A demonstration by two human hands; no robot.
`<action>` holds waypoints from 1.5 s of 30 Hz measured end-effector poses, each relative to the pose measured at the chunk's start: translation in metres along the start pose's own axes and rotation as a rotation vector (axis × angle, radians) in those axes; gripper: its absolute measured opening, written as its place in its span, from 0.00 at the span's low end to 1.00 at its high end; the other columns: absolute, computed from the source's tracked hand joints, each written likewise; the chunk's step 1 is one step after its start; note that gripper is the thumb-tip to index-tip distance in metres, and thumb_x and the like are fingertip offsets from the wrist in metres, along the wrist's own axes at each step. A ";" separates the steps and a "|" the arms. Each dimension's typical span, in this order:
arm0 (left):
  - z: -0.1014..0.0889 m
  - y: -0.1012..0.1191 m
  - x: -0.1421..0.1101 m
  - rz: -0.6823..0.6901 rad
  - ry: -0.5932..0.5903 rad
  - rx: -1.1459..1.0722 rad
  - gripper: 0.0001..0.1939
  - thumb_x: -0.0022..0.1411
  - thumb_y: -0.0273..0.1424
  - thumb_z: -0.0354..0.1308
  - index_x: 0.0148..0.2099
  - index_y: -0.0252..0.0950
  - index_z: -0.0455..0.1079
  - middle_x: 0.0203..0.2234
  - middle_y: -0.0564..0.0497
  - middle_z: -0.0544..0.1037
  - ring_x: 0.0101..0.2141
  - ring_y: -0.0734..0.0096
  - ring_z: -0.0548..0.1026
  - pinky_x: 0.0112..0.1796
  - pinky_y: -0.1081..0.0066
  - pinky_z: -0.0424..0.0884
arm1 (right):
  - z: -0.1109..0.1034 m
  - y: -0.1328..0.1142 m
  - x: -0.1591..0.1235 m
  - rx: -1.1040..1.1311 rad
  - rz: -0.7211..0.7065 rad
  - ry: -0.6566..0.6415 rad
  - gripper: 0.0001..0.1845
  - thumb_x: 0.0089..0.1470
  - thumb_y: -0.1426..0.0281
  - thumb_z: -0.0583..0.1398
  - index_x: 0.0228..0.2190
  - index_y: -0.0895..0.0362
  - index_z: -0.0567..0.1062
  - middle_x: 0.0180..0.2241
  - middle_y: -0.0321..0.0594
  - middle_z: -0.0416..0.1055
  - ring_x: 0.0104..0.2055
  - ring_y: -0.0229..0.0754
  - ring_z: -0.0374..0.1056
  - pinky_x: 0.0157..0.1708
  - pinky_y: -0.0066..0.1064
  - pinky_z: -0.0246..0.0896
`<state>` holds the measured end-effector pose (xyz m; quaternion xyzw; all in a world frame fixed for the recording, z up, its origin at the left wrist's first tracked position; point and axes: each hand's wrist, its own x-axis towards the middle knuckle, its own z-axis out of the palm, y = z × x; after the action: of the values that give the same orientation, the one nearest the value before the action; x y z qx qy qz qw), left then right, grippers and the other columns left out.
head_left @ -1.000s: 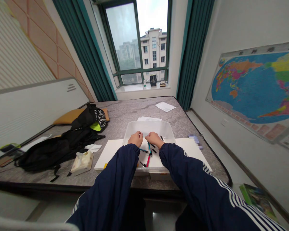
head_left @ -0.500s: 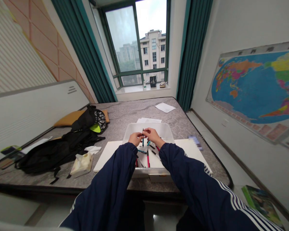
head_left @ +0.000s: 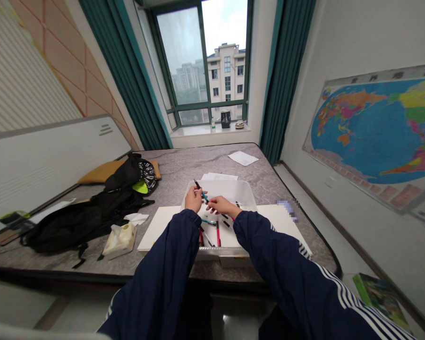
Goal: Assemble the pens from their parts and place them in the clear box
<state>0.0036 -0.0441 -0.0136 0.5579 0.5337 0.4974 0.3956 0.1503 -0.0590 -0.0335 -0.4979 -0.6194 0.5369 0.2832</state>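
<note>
A teal pen with a black end (head_left: 204,195) is held tilted above a clear plastic bin (head_left: 235,189). My left hand (head_left: 194,199) is closed around its upper part. At its lower end, the fingertips of my right hand (head_left: 221,206) pinch it. Inside the bin lie a red pen (head_left: 218,233), another teal pen (head_left: 208,222), a small black piece (head_left: 226,224) like a cap, and several more pens. My wrists partly hide the bin's sides.
White boards (head_left: 156,226) lie under the bin on the grey mattress (head_left: 184,160). To the left are a tissue box (head_left: 119,242) and a black backpack (head_left: 81,222). Papers (head_left: 243,157) lie beyond the bin. A blurred bluish item (head_left: 287,209) is at the right.
My hands first worked low in the bin. Then they brought up a teal pen, held upright between them. Now it leans left, with my left hand higher and my right hand lower.
</note>
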 end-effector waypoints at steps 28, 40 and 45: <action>0.034 0.004 0.047 0.126 -0.253 0.259 0.10 0.61 0.32 0.56 0.44 0.35 0.66 0.32 0.47 0.81 0.22 0.76 0.74 0.21 0.78 0.70 | -0.029 0.004 0.018 -0.615 -0.070 0.215 0.10 0.51 0.65 0.66 0.24 0.59 0.76 0.25 0.41 0.77 0.30 0.41 0.74 0.30 0.25 0.60; 0.032 -0.005 0.049 0.205 -0.186 0.337 0.10 0.62 0.34 0.53 0.45 0.36 0.66 0.28 0.50 0.81 0.24 0.75 0.75 0.28 0.75 0.72 | -0.029 0.001 0.026 -0.612 -0.041 0.158 0.10 0.53 0.67 0.64 0.25 0.60 0.77 0.24 0.40 0.76 0.27 0.38 0.72 0.27 0.23 0.59; 0.031 -0.001 0.047 0.211 -0.194 0.283 0.10 0.63 0.34 0.53 0.46 0.37 0.64 0.28 0.50 0.80 0.22 0.75 0.75 0.26 0.75 0.72 | -0.029 -0.001 0.024 -0.485 -0.022 0.216 0.10 0.52 0.66 0.65 0.24 0.59 0.76 0.22 0.38 0.74 0.24 0.37 0.71 0.24 0.23 0.60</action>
<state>0.0312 0.0053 -0.0140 0.7061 0.4962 0.4001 0.3085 0.1675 -0.0254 -0.0299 -0.5988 -0.7015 0.3135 0.2260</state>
